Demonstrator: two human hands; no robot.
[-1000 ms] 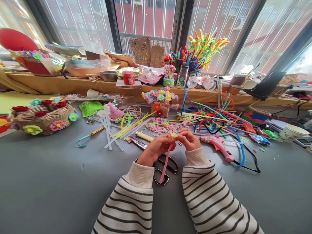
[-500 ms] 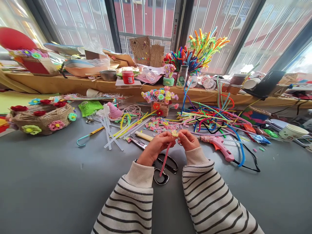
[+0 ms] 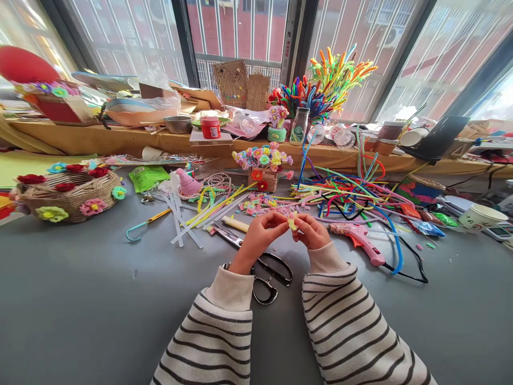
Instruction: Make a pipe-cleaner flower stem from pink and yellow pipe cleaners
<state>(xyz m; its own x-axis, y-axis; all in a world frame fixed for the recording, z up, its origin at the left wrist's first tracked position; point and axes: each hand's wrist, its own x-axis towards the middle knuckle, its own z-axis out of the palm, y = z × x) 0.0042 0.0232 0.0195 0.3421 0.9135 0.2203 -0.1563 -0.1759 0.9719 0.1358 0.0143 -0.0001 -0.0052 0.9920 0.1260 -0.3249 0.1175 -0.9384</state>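
Note:
My left hand point(image 3: 259, 235) and my right hand point(image 3: 313, 232) meet above the grey table point(image 3: 88, 299), fingers curled in a pinch. Between their fingertips sits a small yellow pipe-cleaner flower point(image 3: 293, 221), held by both hands. Just under my left wrist lie black-handled scissors point(image 3: 273, 272) flat on the table. To the right of my right hand lies a pink glue gun point(image 3: 364, 241) with its black cord. Striped sleeves cover both forearms.
A tangle of coloured pipe cleaners point(image 3: 344, 195) spreads behind the hands. A small basket of flowers point(image 3: 264, 167) stands further back. A woven basket with flowers point(image 3: 68, 195) sits at the left, a paper cup point(image 3: 479, 218) at the right. White sticks point(image 3: 178, 219) lie left of centre.
The pink pipe cleaner that hung down from my left hand over the scissors no longer shows. Both hands have shifted slightly away from me, still pinched on the yellow flower.

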